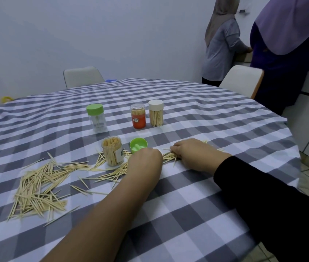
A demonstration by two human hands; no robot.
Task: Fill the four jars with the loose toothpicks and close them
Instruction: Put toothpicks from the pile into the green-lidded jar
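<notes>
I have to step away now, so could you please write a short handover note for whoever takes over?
Left hand and right hand: both down on the cloth, gathering a bundle of toothpicks; grip unclear.
Open jar: nearly full, its green lid beside it, upside down.
Orange jar and white-lid jar: filled, closed.
Green-lid jar: closed, looks almost empty.
Left: big loose pile at left, top up and close the open jar, fill the green-lid one.

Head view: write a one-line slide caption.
Both hands gather loose toothpicks beside an open, nearly full jar and its green lid; three capped jars stand behind.
</notes>
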